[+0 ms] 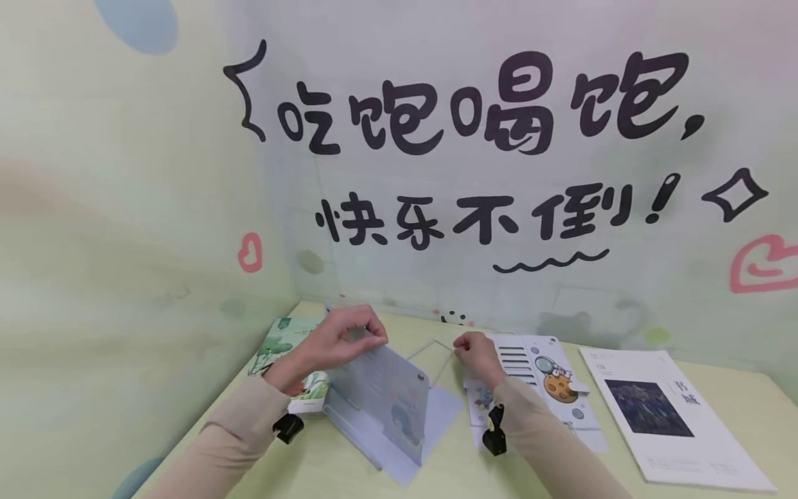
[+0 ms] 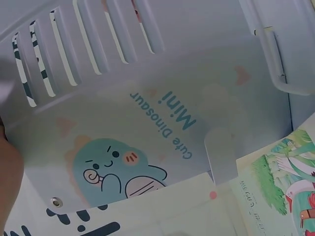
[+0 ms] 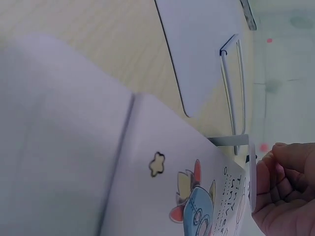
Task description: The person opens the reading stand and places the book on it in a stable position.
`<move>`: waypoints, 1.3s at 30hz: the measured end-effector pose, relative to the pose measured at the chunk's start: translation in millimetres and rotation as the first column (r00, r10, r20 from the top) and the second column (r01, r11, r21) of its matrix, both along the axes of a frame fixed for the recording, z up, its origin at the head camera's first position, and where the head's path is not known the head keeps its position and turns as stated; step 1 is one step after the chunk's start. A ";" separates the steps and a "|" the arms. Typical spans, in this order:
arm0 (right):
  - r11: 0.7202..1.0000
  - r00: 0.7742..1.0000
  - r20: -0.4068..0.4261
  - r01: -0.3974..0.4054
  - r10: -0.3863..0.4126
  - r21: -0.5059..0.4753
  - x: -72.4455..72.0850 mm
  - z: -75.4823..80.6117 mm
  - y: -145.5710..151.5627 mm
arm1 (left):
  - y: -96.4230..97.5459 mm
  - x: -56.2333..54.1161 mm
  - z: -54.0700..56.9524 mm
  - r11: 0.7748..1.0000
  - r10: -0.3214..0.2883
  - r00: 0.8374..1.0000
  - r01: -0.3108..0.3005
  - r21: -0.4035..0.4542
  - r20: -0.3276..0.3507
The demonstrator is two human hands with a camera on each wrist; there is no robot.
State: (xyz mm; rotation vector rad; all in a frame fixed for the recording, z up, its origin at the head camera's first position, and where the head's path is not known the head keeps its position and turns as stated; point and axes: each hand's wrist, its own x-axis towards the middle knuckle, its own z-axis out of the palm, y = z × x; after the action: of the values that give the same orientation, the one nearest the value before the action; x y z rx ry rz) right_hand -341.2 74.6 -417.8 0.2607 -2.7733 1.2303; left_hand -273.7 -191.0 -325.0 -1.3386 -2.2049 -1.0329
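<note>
The dinosaur-print stand (image 1: pixel 386 391) is near the back left corner of the desk (image 1: pixel 736 378), its printed panel raised and leaning. The left hand (image 1: pixel 346 337) pinches that panel's upper edge between thumb and fingers. The right hand (image 1: pixel 479 357), fingers curled in, is at the back left corner of the astronaut-print stand (image 1: pixel 561 388); whether it grips that stand's edge or a thin wire leg (image 3: pixel 228 83) just beside it, I cannot tell.

The dinosaur-print stand looks like thin painted sheet: probably light, stiff, smooth enough to slide under loose fingertips, and more likely to scratch or bend than break. The plain upper edge seems the sound place to hold; the jutting tab (image 2: pixel 219 157) and the slots look like poorer grips.

Room is tightest on the left, where a green picture book (image 1: pixel 314 395) lies close beside the panel near the desk's left edge, and at the back edge, where the wall (image 1: pixel 399 291) rises. Toward the right edge, the astronaut-print stand and then a white magazine (image 1: pixel 686 443) limit sideways swings. The area toward the front edge looks freer.
</note>
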 end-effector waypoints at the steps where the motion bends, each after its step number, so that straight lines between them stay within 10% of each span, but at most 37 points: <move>1: 1.000 1.000 0.002 -0.003 0.003 0.024 -1.4 -0.5 0.1 | -0.3 1.0 0.2 1.000 -0.007 1.000 0.007 -0.003 0.004; 32: 0.877 0.997 -0.070 0.049 -0.017 0.478 -12.2 -17.3 -7.3 | -8.1 15.7 9.4 0.997 -0.024 0.968 0.040 -0.060 0.251; 39: 0.902 0.999 -0.044 0.010 0.009 0.432 -11.9 -11.0 -6.5 | -11.1 16.9 9.1 0.998 0.003 0.972 0.013 -0.063 0.234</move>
State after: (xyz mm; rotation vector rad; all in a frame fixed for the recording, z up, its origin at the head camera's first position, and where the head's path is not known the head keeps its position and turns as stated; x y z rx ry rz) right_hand -353.1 68.1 -428.9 0.3134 -2.9725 0.5787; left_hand -256.9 -202.1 -315.9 -1.3079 -2.4254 -1.1849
